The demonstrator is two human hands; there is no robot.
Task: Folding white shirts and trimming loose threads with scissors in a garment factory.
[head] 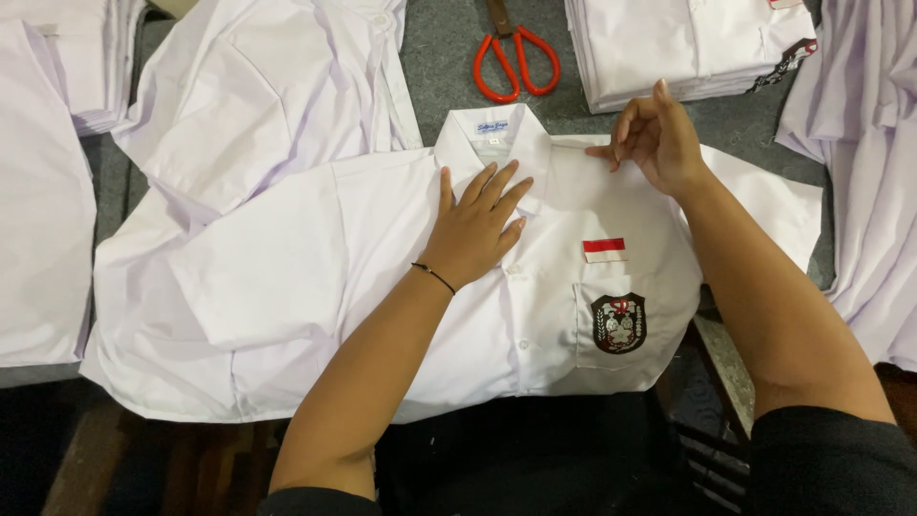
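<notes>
Head view: a white shirt (315,287) lies front-up across the grey worktop (449,57), its collar pointing away from the person, its long axis running from near edge to far. The left hand (475,227) presses flat below the collar, fingers spread. The right hand (657,141) pinches the shoulder seam. Red scissors (516,65) lie beyond.
</notes>
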